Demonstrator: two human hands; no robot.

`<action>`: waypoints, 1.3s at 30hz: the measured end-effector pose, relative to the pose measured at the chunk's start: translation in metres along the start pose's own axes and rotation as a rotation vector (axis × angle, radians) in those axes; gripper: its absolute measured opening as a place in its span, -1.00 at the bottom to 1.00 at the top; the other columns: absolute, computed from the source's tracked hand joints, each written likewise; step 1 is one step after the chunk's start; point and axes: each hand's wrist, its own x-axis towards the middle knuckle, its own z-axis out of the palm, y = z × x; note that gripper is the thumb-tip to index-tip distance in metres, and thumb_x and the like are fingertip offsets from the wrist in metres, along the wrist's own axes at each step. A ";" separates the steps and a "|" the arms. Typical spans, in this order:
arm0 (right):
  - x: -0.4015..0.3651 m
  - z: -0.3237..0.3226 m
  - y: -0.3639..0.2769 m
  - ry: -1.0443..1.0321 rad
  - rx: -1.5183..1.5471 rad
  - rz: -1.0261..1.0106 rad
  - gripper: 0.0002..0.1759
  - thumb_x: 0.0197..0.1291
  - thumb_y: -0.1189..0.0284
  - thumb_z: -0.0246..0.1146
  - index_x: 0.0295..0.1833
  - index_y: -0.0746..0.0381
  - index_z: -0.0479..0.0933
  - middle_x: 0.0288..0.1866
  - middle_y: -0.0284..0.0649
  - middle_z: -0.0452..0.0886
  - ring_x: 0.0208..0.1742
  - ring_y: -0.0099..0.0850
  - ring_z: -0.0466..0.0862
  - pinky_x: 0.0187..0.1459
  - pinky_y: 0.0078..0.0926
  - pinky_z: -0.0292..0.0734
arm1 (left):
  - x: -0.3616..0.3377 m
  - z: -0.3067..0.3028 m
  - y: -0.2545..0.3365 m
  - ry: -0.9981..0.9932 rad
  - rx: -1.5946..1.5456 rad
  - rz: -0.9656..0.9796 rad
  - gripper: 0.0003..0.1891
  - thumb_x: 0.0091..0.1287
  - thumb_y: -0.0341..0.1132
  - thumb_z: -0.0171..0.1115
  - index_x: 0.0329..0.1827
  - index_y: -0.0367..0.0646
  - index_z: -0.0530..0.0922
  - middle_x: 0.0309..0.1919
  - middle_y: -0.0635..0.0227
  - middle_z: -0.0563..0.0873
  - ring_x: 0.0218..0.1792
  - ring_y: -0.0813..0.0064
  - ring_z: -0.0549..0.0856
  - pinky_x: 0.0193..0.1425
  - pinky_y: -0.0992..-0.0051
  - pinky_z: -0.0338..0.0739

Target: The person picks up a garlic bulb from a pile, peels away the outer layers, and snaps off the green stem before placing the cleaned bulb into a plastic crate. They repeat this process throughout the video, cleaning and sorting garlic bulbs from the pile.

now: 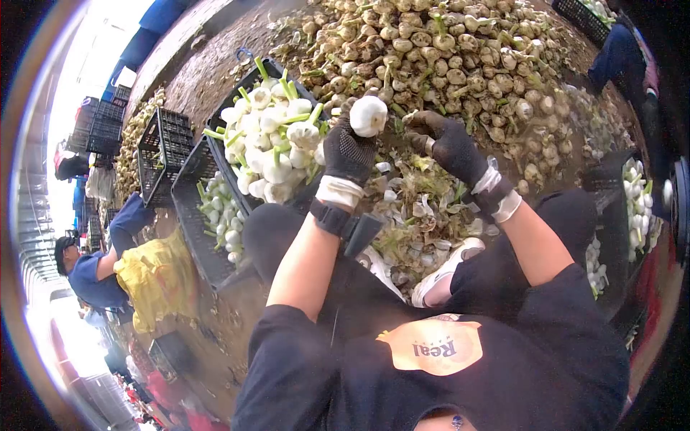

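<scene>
My left hand, in a dark knit glove, is closed around a clean white garlic bulb, held up in front of the pile. Apart from it on the right, my gloved right hand has its fingers curled together in a pinch. What lies between those fingertips, if anything, is too small to name. Just left of my left hand is a black crate heaped with white trimmed garlic bulbs, some with green stems. Loose garlic skins and leaves lie beneath both hands, between my shoes.
A large heap of brownish, unpeeled garlic spreads ahead. A second crate with smaller bulbs stands lower left, and another crate is at right. A person sits at far left beside a yellow sack; another person is upper right.
</scene>
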 end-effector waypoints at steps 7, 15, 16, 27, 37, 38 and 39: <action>0.003 0.018 -0.008 -0.099 0.061 -0.068 -0.70 0.42 0.30 0.14 -0.04 0.33 0.58 -0.33 -0.35 0.64 -0.34 -0.58 0.59 -0.26 -0.54 0.54 | -0.004 0.004 -0.031 -0.073 0.240 0.068 -0.63 0.21 -0.40 0.31 0.08 -0.28 0.56 -0.19 0.04 0.75 -0.16 0.16 0.75 -0.06 0.34 0.61; 0.003 0.022 -0.022 0.014 0.049 0.023 -0.74 0.31 0.31 0.26 -0.07 0.30 0.61 -0.30 -0.15 0.71 -0.31 -0.43 0.71 -0.27 -0.42 0.56 | -0.001 0.005 -0.033 0.067 0.096 0.041 -0.70 0.20 -0.43 0.26 0.01 -0.24 0.59 -0.22 0.03 0.75 -0.14 0.06 0.74 -0.09 0.29 0.62; 0.003 0.030 -0.016 0.060 -0.045 -0.076 -0.73 0.28 0.29 0.29 -0.07 0.28 0.62 -0.28 -0.11 0.72 -0.31 -0.35 0.72 -0.27 -0.38 0.57 | -0.003 0.007 -0.029 0.064 0.094 0.038 -0.70 0.20 -0.43 0.26 0.01 -0.24 0.59 -0.22 0.03 0.75 -0.14 0.06 0.74 -0.09 0.29 0.62; 0.009 0.006 -0.033 0.225 -0.072 -0.133 -0.84 0.24 0.46 0.23 -0.13 0.27 0.64 -0.26 -0.03 0.71 -0.31 -0.17 0.72 -0.32 -0.27 0.54 | 0.008 -0.006 -0.013 0.168 0.172 0.064 -0.72 0.30 -0.29 0.31 0.00 -0.23 0.60 -0.19 0.19 0.75 -0.17 0.29 0.73 -0.09 0.37 0.62; -0.025 -0.023 0.103 -0.109 -0.643 -0.131 -0.57 0.07 0.48 0.26 0.13 0.22 0.52 -0.09 0.13 0.64 -0.07 0.06 0.65 -0.03 -0.12 0.57 | 0.039 -0.129 -0.114 0.237 0.739 -0.077 -0.33 0.17 -0.16 0.41 0.30 -0.23 0.39 0.15 -0.02 0.56 0.19 0.02 0.51 0.35 0.17 0.32; -0.017 -0.035 0.110 -0.074 -0.721 0.056 -0.54 0.11 0.45 0.23 0.17 0.25 0.50 -0.01 0.07 0.64 0.02 0.01 0.63 0.07 -0.22 0.53 | 0.037 -0.129 -0.120 0.267 0.684 -0.071 -0.27 0.16 -0.16 0.42 0.36 -0.28 0.32 0.23 -0.05 0.51 0.25 0.01 0.49 0.40 0.18 0.29; -0.009 -0.048 0.119 -0.053 -0.802 0.247 -0.52 0.14 0.42 0.21 0.22 0.28 0.47 0.07 0.02 0.64 0.12 -0.04 0.61 0.17 -0.32 0.49 | 0.035 -0.119 -0.089 0.320 0.775 -0.124 -0.25 0.14 -0.18 0.43 0.37 -0.27 0.32 0.28 -0.05 0.48 0.32 0.03 0.44 0.44 0.19 0.24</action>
